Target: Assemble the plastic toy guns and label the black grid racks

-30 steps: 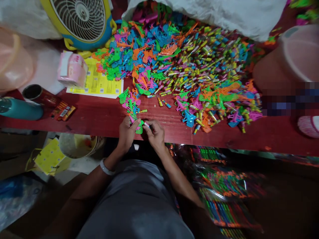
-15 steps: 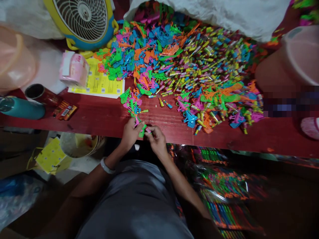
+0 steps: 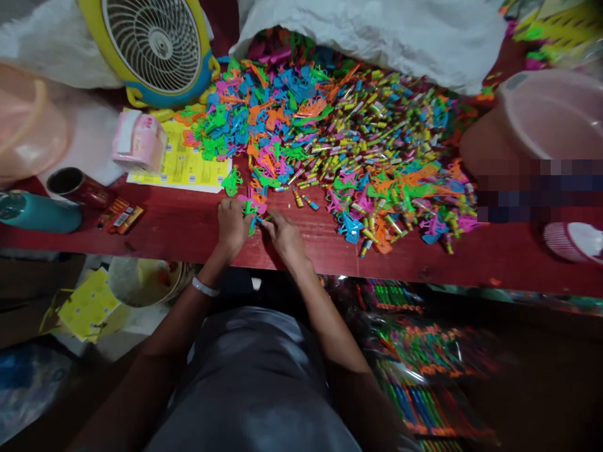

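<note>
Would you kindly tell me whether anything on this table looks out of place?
One thing: a small orange scrap lies alone near the front edge of the long red table, away from the heap of multicoloured plastic pieces. It is too blurred to identify.

Along the near strip of the bench [image 3: 315, 254], a hand could slide leftward from the left hand [image 3: 232, 227] to the small red box [image 3: 125, 215], or rightward from the right hand [image 3: 286, 237], just in front of the mixed pile [image 3: 400, 201], toward the striped cup [image 3: 563, 243]. Between the small cluster [image 3: 257, 204] at the fingers and that pile, a short gap runs forward, ending at two loose tubes [image 3: 311, 203]. Beyond, the big heap [image 3: 277, 103] blocks the middle, flanked by the fan [image 3: 172, 97] and the pink tub [image 3: 487, 135].
</note>
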Action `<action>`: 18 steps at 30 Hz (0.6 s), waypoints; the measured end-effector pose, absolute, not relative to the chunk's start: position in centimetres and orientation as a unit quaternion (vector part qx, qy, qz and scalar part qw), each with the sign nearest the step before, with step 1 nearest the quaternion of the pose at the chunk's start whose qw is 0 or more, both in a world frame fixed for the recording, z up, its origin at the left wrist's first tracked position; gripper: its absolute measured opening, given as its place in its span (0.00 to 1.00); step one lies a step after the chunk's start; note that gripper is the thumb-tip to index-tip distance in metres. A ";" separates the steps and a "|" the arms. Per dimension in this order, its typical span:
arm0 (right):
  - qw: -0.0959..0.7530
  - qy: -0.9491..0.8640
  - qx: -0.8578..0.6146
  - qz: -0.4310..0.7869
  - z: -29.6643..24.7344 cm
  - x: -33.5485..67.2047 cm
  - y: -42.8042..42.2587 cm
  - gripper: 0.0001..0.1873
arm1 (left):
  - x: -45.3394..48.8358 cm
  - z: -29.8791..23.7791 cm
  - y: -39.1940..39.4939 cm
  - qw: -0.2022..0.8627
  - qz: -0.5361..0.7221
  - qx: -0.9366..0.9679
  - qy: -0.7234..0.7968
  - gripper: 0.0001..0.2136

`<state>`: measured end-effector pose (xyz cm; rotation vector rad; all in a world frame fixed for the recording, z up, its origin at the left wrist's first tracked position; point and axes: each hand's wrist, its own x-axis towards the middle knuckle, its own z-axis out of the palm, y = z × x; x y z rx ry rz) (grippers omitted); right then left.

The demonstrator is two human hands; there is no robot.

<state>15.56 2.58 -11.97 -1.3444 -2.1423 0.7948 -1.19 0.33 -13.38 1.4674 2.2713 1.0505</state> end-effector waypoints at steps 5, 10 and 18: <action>0.158 -0.772 -0.562 0.250 -12.2 15.6 3.0 0.13 | -2.1 -12.9 -1.3 0.143 0.318 0.523 0.778 0.11; 0.232 -0.733 -0.577 0.276 -12.5 18.5 4.4 0.16 | -2.7 -12.4 -2.1 0.137 0.323 0.481 0.804 0.16; 0.325 -0.598 -0.499 0.536 -13.3 16.3 2.7 0.16 | -2.0 -11.5 -2.3 0.196 0.322 0.451 0.809 0.16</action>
